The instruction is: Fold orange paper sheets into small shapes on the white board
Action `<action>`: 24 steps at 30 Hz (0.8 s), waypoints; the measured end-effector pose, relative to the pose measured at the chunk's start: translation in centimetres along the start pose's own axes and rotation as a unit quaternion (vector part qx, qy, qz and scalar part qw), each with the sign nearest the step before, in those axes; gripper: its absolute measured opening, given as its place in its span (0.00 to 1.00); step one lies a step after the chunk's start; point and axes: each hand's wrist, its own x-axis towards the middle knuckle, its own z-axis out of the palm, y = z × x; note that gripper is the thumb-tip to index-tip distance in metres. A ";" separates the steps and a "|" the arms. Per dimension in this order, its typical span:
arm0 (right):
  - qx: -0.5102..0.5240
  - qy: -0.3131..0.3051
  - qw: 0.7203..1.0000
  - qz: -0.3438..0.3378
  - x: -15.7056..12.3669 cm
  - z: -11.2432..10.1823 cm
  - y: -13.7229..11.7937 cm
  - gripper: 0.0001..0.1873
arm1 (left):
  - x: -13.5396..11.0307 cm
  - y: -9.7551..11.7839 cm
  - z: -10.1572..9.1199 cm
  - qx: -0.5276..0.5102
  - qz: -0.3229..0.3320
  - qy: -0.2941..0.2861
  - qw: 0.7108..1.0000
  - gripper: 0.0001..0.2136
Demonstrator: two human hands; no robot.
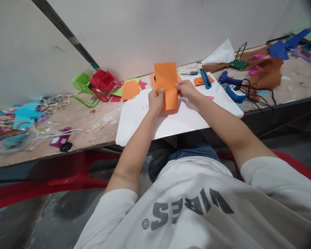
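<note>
An orange sheet of paper [166, 77], bent across its middle, is held up over a white board [137, 119] on the bench. My left hand [156, 100] grips its left edge, with the thumb on the near face. On the opposite edge, my right hand [186, 88] pinches the sheet; the fingers behind it are hidden. Behind the sheet lies another orange piece, mostly covered. A small folded orange piece [199, 81] rests on the board's right part, with a blue cutter [205, 79] lying over it. A grey marker [189, 73] lies at the board's back edge.
Left stand green [82, 83] and red [103, 81] miniature folding chairs beside orange paper [131, 89]. A blue glue gun [229, 79] and a blue corded device [236, 92] sit right. Brown sheet scraps [268, 74] lie beyond. A purple corded device [60, 138] is near the left front edge.
</note>
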 end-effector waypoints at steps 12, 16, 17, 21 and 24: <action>-0.010 0.008 0.998 -0.065 1.4 0.7 2.0 0.20 | 1.1 -1.6 -0.4 -0.038 0.024 -0.016 0.999 0.21; -0.034 -0.008 0.995 -0.094 1.4 0.7 2.2 0.25 | 1.2 -1.8 -0.5 -0.067 0.039 -0.017 0.997 0.24; -0.037 -0.010 0.994 -0.100 1.3 0.7 2.1 0.26 | 1.2 -1.8 -0.6 -0.072 0.039 -0.019 0.996 0.25; -0.029 -0.017 0.993 -0.114 0.8 0.6 1.4 0.24 | 1.2 -1.7 -0.9 -0.097 0.041 -0.048 0.993 0.29; -0.010 -0.013 0.993 -0.118 0.5 0.5 1.0 0.23 | 1.2 -1.6 -0.9 -0.108 0.044 -0.061 0.991 0.28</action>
